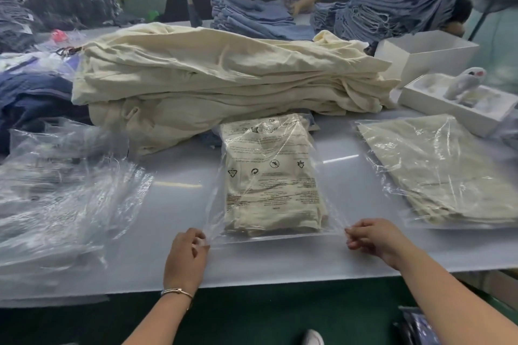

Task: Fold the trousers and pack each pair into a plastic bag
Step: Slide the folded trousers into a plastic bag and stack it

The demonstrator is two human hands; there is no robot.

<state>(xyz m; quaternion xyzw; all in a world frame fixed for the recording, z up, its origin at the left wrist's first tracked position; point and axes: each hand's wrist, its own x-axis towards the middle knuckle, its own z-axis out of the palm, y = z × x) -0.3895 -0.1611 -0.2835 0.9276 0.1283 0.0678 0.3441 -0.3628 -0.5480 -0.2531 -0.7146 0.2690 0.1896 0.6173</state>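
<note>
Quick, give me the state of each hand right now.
Left hand: pinches the near left corner of the plastic bag.
Right hand: pinches the bag's near right corner.

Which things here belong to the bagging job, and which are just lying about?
In the job:
- left hand and right hand, each pinching a near corner of the plastic bag
- folded cream trousers inside it
- cream trouser pile
- empty bags
- packed bags

Lying about:
- denim stacks
- white boxes
</note>
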